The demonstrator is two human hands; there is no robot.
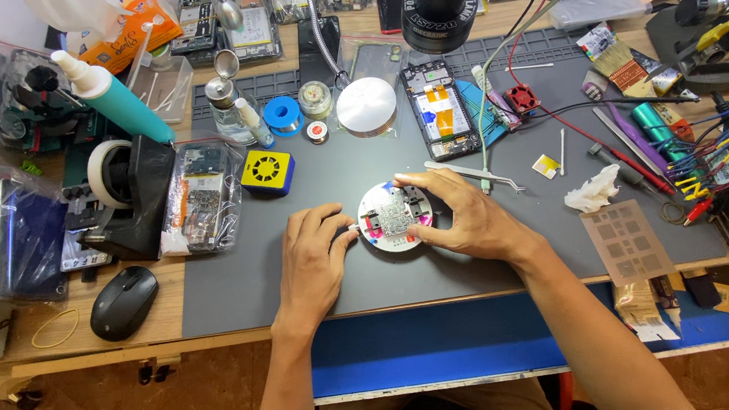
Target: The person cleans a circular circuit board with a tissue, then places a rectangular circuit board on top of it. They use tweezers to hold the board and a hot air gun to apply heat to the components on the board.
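Both forearms reach up from the near edge of the counter and meet at a round white fixture that lies flat on the grey mat, a little right of the middle. The left hand rests palm down on the mat, knuckles up, its fingers curled and its grip pinched on a small white knob or pin at the fixture's left rim; the view is too coarse to say which it is. The right hand comes in from the right with the wrist bent, thumb along the near rim and fingers arched over the far rim, so its grip clasps the fixture from the side. A small circuit board sits clamped in the middle of the fixture, between the two hands. Open mat lies in front of the hands towards the near edge and to the left as far as the black mouse. Just beyond the right hand lie metal tweezers, and behind those an opened phone. A yellow and blue square block sits up left, and a crumpled white tissue to the right.
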